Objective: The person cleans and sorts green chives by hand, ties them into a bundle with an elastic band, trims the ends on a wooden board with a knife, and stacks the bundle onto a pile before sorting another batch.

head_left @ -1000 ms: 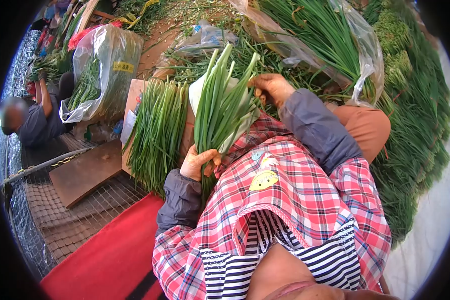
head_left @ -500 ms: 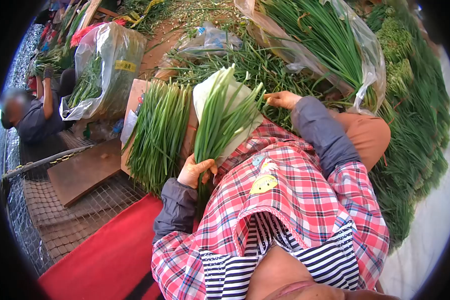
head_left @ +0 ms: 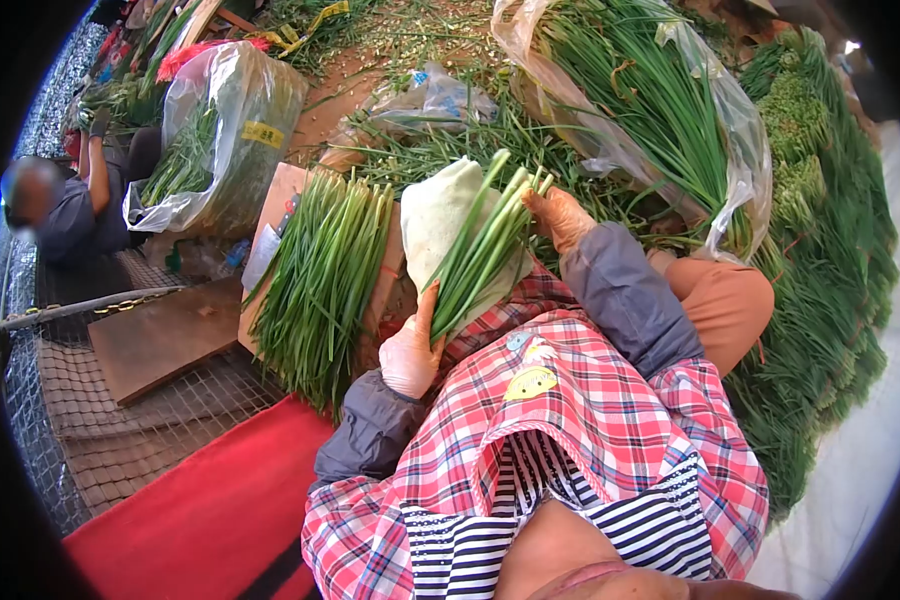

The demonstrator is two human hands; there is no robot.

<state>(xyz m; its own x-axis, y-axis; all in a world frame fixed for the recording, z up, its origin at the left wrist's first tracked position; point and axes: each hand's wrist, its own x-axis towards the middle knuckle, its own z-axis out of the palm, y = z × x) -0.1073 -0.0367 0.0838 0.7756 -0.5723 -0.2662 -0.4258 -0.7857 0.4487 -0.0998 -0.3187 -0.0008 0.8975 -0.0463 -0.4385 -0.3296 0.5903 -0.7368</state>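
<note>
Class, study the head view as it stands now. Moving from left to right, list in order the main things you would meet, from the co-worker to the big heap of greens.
Co-worker, plastic bag, laid bundle, left hand, held stalks, right hand, brown trouser knee, big heap of greens.

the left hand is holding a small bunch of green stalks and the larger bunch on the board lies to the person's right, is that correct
Wrong side: the head view shows the larger bunch on the board to the left. The left hand does hold the small bunch.
</note>
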